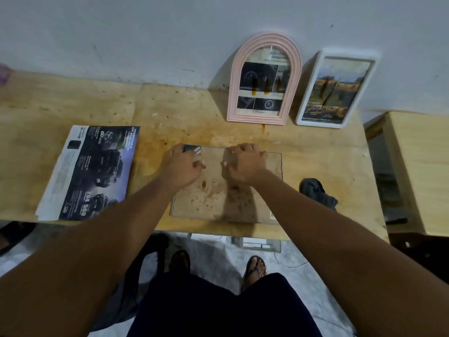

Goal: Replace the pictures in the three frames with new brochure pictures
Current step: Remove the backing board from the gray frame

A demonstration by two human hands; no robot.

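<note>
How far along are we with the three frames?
Two look done: the pink arched frame and white frame lean against the wall holding brochure pictures. In hand: left hand and right hand work at the far edge of the clear pane. Left: filling it from the brochure.

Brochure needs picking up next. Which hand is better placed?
Left, probably. The left hand is at the glass pane's far left corner, nearest the brochure; the right hand would have to cross over it.
</note>
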